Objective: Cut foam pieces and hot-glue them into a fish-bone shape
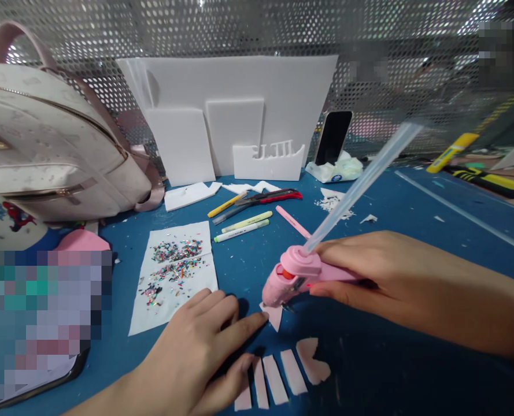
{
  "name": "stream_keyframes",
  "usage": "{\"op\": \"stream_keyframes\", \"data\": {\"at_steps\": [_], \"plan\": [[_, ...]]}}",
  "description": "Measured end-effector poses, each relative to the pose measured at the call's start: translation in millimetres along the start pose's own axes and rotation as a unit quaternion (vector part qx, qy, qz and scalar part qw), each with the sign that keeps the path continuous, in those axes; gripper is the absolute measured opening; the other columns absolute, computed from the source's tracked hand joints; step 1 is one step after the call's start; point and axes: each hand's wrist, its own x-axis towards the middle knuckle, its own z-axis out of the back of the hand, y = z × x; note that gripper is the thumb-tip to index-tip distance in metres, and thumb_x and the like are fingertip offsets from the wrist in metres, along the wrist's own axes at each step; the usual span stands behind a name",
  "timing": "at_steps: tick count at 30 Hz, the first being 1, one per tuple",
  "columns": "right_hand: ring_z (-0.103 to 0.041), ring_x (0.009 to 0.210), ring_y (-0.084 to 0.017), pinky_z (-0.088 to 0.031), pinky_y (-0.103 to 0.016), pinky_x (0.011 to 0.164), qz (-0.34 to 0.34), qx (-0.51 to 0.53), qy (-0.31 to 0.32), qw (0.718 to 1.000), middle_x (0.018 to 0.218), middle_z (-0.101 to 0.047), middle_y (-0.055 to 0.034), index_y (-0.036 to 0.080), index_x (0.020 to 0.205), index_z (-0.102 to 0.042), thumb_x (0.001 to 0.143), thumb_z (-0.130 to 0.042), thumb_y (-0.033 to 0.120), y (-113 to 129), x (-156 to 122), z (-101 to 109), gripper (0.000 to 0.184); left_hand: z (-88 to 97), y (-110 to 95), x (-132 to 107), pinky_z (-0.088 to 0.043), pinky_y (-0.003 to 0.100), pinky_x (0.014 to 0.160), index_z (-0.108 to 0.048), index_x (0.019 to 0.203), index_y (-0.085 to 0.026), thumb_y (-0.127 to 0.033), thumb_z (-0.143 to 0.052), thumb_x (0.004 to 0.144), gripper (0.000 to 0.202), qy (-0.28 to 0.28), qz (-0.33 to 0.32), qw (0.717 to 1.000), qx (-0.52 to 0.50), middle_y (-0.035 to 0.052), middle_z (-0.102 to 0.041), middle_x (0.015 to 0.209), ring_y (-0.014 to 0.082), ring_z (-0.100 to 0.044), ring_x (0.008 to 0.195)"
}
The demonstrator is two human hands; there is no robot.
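A pink hot glue gun [294,274] is gripped in my right hand [369,271], its nozzle pointing down and a long clear glue stick [361,190] rising from its back. Right under the nozzle lies a small pink foam piece [274,316], partly covered by the gun. The outstretched index fingertip of my left hand [207,346] touches that piece's left edge, with the thumb held apart and the other fingers bent. Nearer to me, several pink strips [275,379] and a notched pink piece [313,361] lie in a row beside my left thumb.
Left of centre, a white paper sheet [137,315] holds small colourful gems. Behind it lie markers [246,225] and a red-black cutter [278,196]. White foam boards [235,75] stand at the back, beside a phone [333,138]. A backpack [57,133] and a tablet [44,329] occupy the left.
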Motion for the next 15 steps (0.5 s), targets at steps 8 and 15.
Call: {"op": "stream_keyframes", "data": {"at_steps": [8, 15], "plan": [[-0.067, 0.074, -0.023, -0.041, -0.033, 0.062, 0.001, -0.003, -0.003, 1.000, 0.085, -0.072, -0.0050, 0.022, 0.092, -0.068, 0.104, -0.045, 0.043, 3.2, 0.8, 1.5, 0.033, 1.5, -1.8, -3.2, -0.039, 0.036, 0.064, -0.054, 0.137, -0.023, -0.033, -0.036, 0.103, 0.039, 0.001, -0.003, 1.000, 0.015, 0.0052, -0.054, 0.088, 0.0222, -0.050, 0.074], [-0.067, 0.070, -0.020, -0.040, -0.031, 0.060, 0.015, -0.015, -0.029, 0.999, 0.082, -0.072, -0.0015, 0.024, 0.088, -0.066, 0.104, -0.047, 0.043, 1.7, 1.7, -0.2, 0.030, 0.4, -1.3, -1.9, -0.038, 0.036, 0.064, -0.052, 0.138, -0.024, -0.033, -0.036, 0.103, 0.039, -0.001, -0.002, 1.000, 0.008, 0.0055, -0.054, 0.087, 0.0234, -0.049, 0.073]]}}
